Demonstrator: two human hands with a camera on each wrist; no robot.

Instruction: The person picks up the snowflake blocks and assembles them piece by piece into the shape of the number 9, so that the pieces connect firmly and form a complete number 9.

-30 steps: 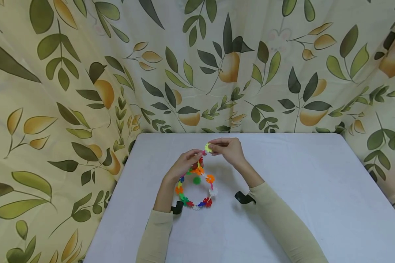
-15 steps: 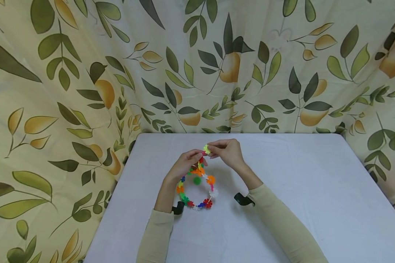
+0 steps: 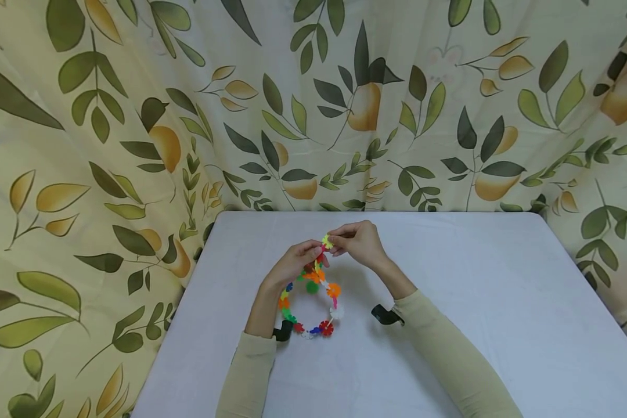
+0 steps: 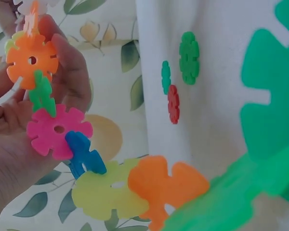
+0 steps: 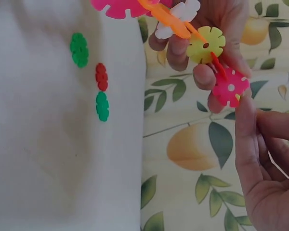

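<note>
In the head view my left hand (image 3: 294,262) holds one end of a chain of slotted plastic snowflake discs (image 3: 334,290). The chain hangs in a many-coloured loop toward me. My right hand (image 3: 363,241) pinches a yellow snowflake disc (image 3: 326,241) against that end. Seen from the right wrist, the left fingers grip the pink end disc (image 5: 231,87), and the right fingertips meet its lower edge. Only a sliver of the pinched yellow disc shows there. Up close in the left wrist view, orange (image 4: 44,60), pink (image 4: 59,137) and green discs interlock slot to slot.
Loose on the white tabletop (image 3: 449,278) lie a green disc (image 5: 79,49), a red one (image 5: 101,77) and a teal one (image 5: 102,106), beyond the chain. A leaf-patterned curtain (image 3: 313,116) hangs behind the table's far edge.
The right hand has brought the yellow disc slightly left and down against the pink end disc. The hanging loop has swayed a little; the left hand has hardly moved.
</note>
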